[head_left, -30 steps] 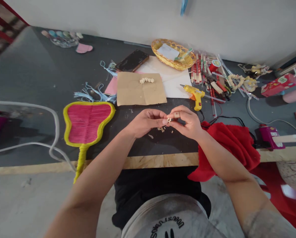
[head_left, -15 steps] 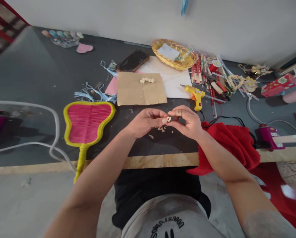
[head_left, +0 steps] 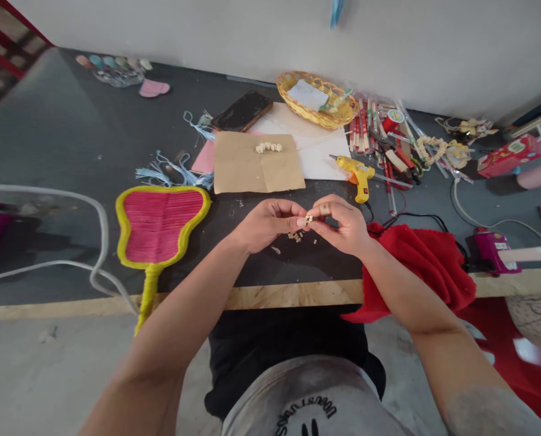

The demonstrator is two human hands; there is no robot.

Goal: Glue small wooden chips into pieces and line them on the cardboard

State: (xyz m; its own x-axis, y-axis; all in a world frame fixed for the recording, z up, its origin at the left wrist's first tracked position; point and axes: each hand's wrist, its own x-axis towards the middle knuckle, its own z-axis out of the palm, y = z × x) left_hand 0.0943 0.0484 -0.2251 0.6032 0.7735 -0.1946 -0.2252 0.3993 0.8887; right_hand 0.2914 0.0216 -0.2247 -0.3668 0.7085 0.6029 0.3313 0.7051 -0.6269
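Observation:
Between the fingertips of both hands is a small cluster of cream-coloured pieces (head_left: pixel 309 218), too small to make out fully. My left hand (head_left: pixel 273 224) pinches it from the left with thumb and forefinger. From the other side my right hand (head_left: pixel 340 224) is closed on it, thumb below and forefinger above. Just beneath the hands, several loose cream pieces (head_left: pixel 296 237) lie on the dark tabletop (head_left: pixel 261 272). A curved row of similar cream pieces (head_left: pixel 268 147) rests on a folded brown paper (head_left: pixel 238 169) beyond the hands.
Right of the paper lies a yellow glue gun (head_left: pixel 359 175), its cable running back right. A pink fan with yellow edging (head_left: pixel 161 227) overhangs the table's front edge at left. Red cloth (head_left: pixel 416 266) drapes over the edge under my right forearm. A wicker basket (head_left: pixel 313 115) stands behind.
The small cluster has turned slightly between my fingertips, and my right fingers have shifted a little. Everything else is in the same place.

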